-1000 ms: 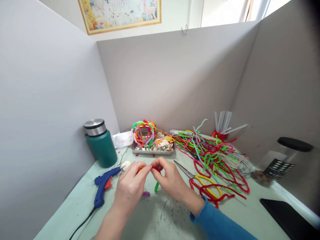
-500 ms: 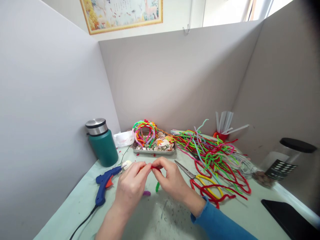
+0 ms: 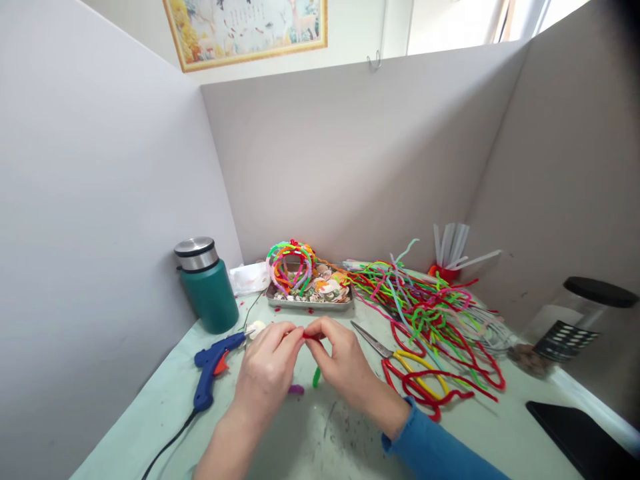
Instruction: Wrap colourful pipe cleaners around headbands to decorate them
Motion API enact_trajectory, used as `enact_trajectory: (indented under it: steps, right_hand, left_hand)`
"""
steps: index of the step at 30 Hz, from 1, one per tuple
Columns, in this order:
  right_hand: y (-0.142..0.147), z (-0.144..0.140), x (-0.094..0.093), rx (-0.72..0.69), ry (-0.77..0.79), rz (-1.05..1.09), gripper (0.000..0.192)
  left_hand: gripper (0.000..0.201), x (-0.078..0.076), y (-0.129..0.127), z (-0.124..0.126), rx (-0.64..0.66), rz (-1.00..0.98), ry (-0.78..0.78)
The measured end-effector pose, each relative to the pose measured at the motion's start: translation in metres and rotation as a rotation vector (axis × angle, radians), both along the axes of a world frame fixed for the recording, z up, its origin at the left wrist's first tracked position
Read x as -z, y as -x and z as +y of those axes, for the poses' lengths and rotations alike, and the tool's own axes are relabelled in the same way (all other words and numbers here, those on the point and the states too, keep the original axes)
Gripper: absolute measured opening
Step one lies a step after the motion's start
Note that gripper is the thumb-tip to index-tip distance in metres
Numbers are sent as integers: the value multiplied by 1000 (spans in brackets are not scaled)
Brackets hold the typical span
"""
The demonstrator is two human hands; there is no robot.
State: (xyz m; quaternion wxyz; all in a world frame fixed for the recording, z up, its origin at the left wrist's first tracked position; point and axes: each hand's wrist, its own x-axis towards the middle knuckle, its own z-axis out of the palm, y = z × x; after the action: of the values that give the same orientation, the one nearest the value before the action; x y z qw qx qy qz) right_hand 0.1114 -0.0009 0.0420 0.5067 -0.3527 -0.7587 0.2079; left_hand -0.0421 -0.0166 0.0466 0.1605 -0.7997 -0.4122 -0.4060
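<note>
While both hands are meeting above the bench point(image 3: 150, 427), the left hand point(image 3: 267, 373) and right hand point(image 3: 345, 363) are pinching a small red pipe-cleaner piece point(image 3: 311, 337) between closed fingers, with a blue glue gun point(image 3: 213, 363) lying left and scissors point(image 3: 373, 341) lying right.

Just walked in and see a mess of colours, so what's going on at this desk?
A person's left hand and right hand pinch a small red pipe cleaner piece between their fingertips above the table. A blue glue gun lies to the left, scissors and a pile of pipe cleaners to the right.
</note>
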Motion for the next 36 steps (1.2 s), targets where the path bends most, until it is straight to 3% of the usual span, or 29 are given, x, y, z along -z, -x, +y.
enact_trajectory:
  steps: [18, 36]
  right_hand:
    - [-2, 1, -2, -58, 14, 45, 17]
    - [-5, 0, -6, -76, 32, 8, 13]
  left_hand:
    - [17, -1, 2, 1, 28, 39, 9]
    - [15, -3, 3, 1, -35, 155, -4]
